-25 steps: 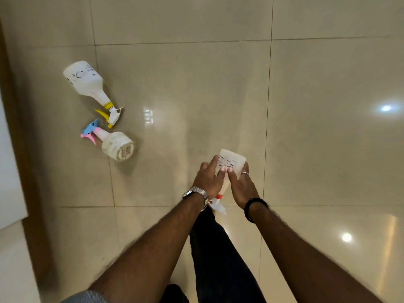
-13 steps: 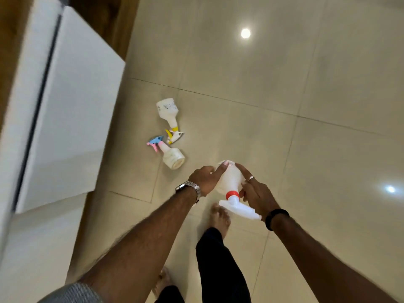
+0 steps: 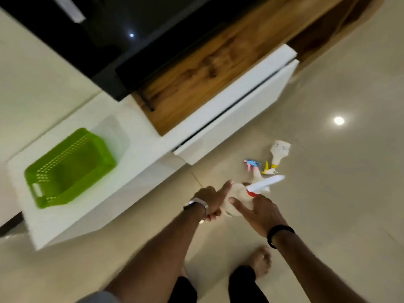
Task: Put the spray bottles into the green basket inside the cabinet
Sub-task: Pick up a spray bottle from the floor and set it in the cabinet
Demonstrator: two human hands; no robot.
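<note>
A white spray bottle with a red collar [image 3: 240, 196] is held between my left hand [image 3: 209, 201] and my right hand [image 3: 260, 212], nozzle pointing up and right, above the floor. The empty green basket [image 3: 70, 169] sits in an open white drawer of the cabinet [image 3: 140, 189], to the left of my hands. Two more spray bottles lie on the floor beyond my hands: one with a blue and pink trigger [image 3: 252, 165], partly hidden by the held bottle, and one with a yellow trigger [image 3: 276, 155].
A second white drawer front [image 3: 236, 114] sticks out beside a wood panel [image 3: 196, 73], close to the bottles on the floor. A black glossy surface [image 3: 98, 40] is above. My bare feet [image 3: 262, 261] stand on the beige tiled floor [image 3: 338, 193].
The view has swung left, bringing the open drawer and green basket into sight. The held bottle has tilted, its nozzle now up and right, and my hands have shifted toward the cabinet.
</note>
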